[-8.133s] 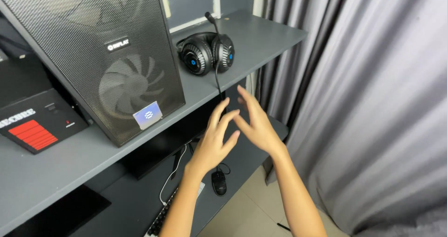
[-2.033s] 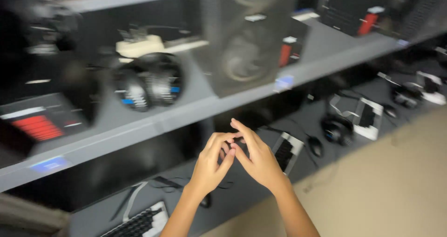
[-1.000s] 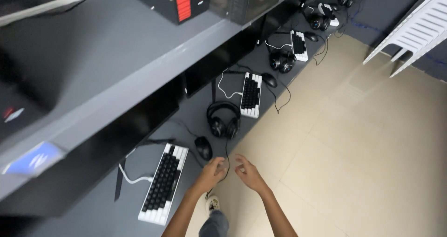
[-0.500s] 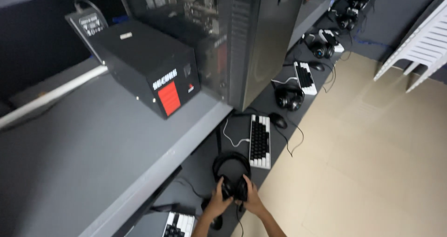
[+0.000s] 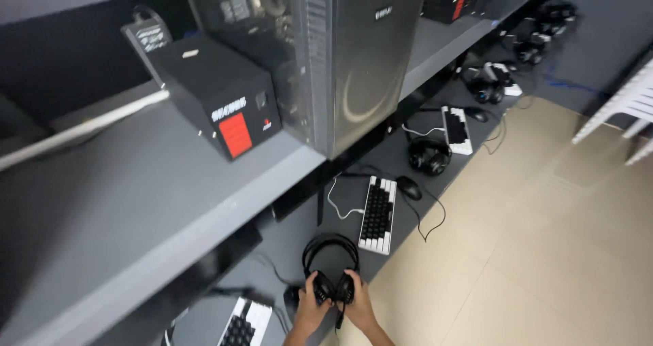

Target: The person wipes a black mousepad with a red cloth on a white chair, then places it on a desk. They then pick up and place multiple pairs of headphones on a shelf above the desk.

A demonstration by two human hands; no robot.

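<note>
At the bottom middle of the frame I see my left hand (image 5: 310, 310) and my right hand (image 5: 358, 307) wrapped around the two ear cups of a black headset (image 5: 330, 268). Both hands are closed on it, one cup each. The headset sits on the low grey shelf (image 5: 286, 251), its band pointing up the frame. A white and black keyboard (image 5: 378, 214) lies just to the upper right of it, with a black mouse (image 5: 409, 187) beside that. A big computer case (image 5: 340, 53) stands on the shelf above
</note>
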